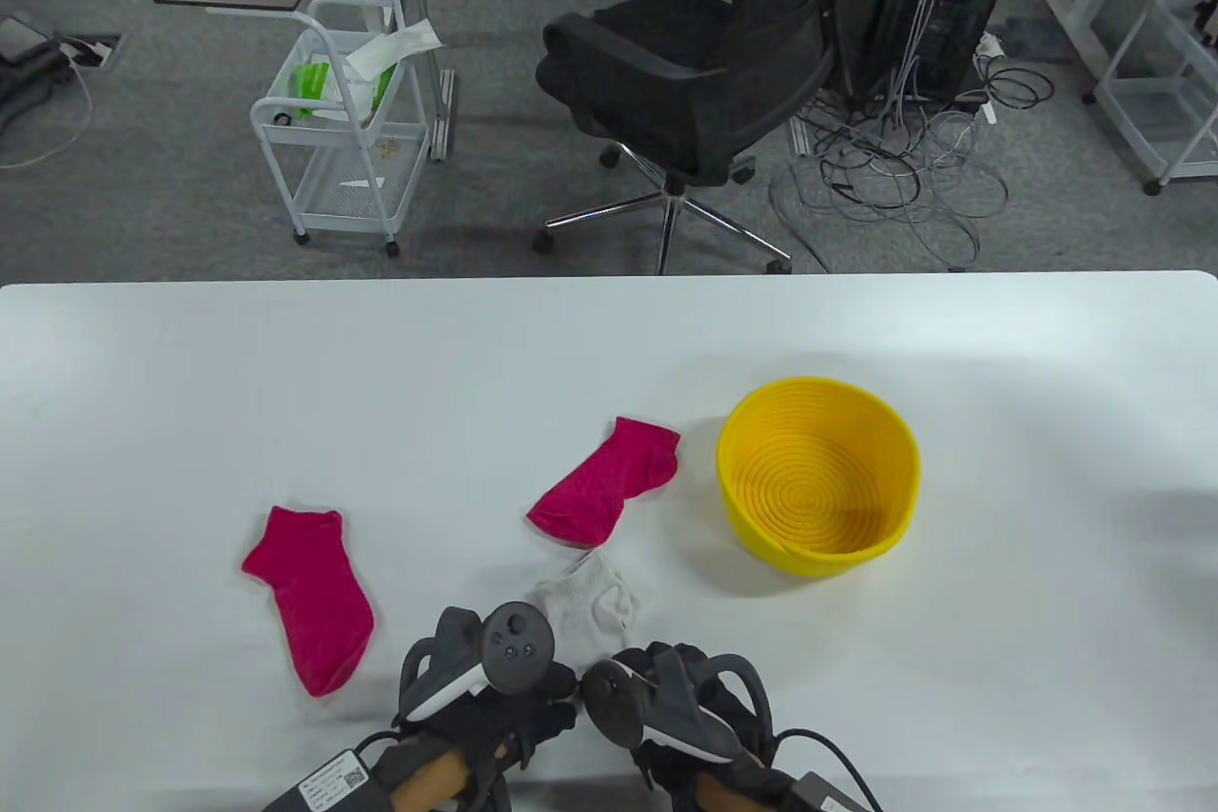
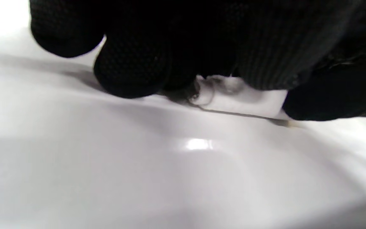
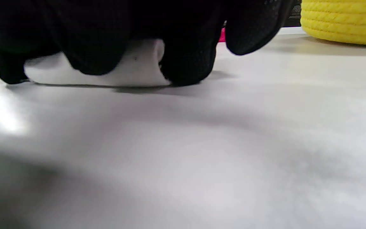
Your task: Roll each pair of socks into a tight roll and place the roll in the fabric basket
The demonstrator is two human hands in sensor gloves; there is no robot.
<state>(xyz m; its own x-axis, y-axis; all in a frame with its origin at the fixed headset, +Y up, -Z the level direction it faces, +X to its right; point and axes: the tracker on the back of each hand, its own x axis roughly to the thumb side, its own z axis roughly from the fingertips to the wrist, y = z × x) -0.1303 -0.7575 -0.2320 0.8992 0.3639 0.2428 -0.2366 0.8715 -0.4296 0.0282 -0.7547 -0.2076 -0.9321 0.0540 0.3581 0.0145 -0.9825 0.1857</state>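
A white sock pair (image 1: 588, 603) lies at the table's near middle, its near end under both hands. My left hand (image 1: 509, 660) and right hand (image 1: 657, 683) sit side by side on it. In the left wrist view the curled fingers (image 2: 132, 63) grip the white sock (image 2: 233, 95). The right wrist view has gloved fingers (image 3: 186, 63) curled round the white sock (image 3: 135, 68) on the tabletop. One pink sock (image 1: 314, 593) lies to the left, another pink sock (image 1: 609, 484) just beyond the white one. The yellow basket (image 1: 818, 474) stands empty to the right.
The white table (image 1: 190, 393) spreads wide on all sides. Beyond its far edge stand a black office chair (image 1: 714, 69), a white wire cart (image 1: 343, 108) and a tangle of cables (image 1: 894, 174) on the floor.
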